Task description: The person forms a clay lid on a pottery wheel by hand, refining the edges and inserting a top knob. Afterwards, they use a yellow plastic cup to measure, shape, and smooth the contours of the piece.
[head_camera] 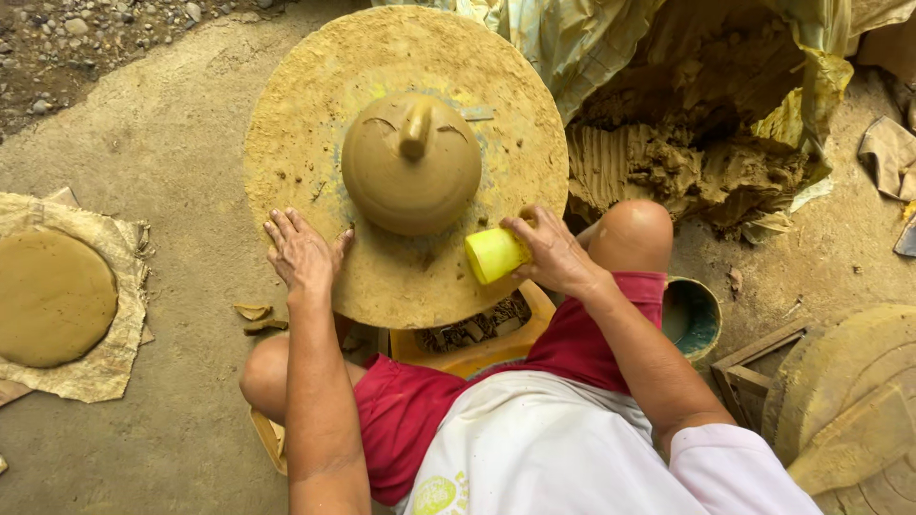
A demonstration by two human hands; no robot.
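Note:
A round clay-coated wheel [305, 105] lies flat on the ground before me. On its middle sits a domed clay piece [410, 176] with a small upright knob on top. My left hand [301, 253] rests flat, fingers spread, on the wheel's near-left rim. My right hand [549, 250] holds a small yellow cup [494, 255] on its side, over the wheel's near-right edge, close to the dome.
A heap of raw clay [687, 157] lies in plastic sheeting at the back right. A flat clay disc [52, 296] rests on sacking at left. A blue bowl [704, 319] sits by my right knee. Another clay-caked wheel [849, 401] lies at right.

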